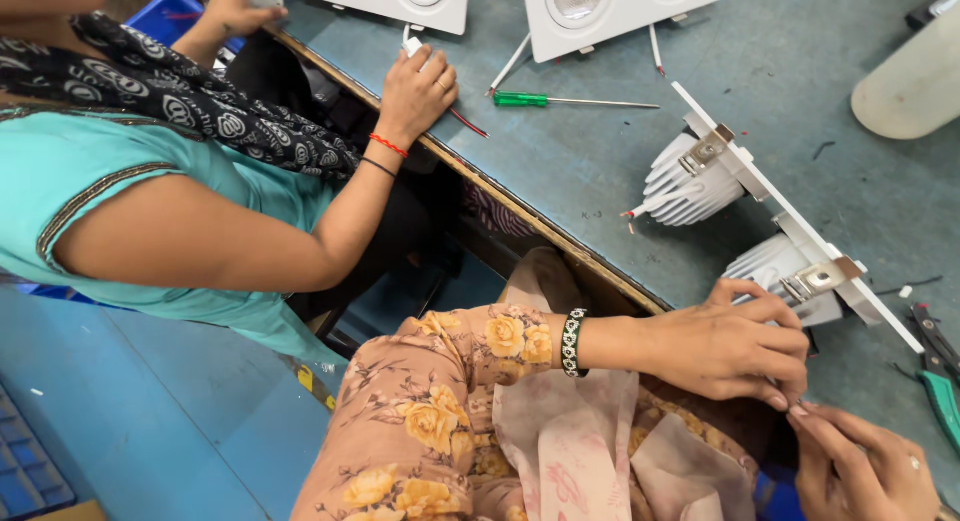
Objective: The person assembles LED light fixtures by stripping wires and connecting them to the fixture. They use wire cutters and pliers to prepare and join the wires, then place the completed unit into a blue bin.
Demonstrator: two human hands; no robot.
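Fingers (770,381) of the left hand (725,351) were curled in and pinched together at the tips, meeting the fingertips of the right hand (860,466) at the lower right, just off the desk's near edge. Whatever sat between those tips was too small to make out, so it could not be told what either hand had hold of. The right hand's fingers (825,431) were bent inward too, and part of that hand was cut off by the picture's edge.

Just above the left hand, on the blue-green desk (600,171), a white twin light fitting (760,211) lay tipped on its side, its two ribbed white housings facing the person and its metal spring clips showing. The left hand's knuckles were close to the nearer housing (765,271), perhaps touching it. A beaded black and white bracelet (573,342) circled the left wrist, above a floral sleeve (440,411).

To the right of the fitting, green-handled pliers (940,381) lay on the desk. Further back, a green-handled screwdriver (570,100) rested flat, near two more white light fittings (610,6) lying face up at the far edge.

At the left, a co-worker in a turquoise top (100,201) and a dark patterned scarf rested one hand (415,91) on the desk edge over a small white part, with a red wire just beside it.
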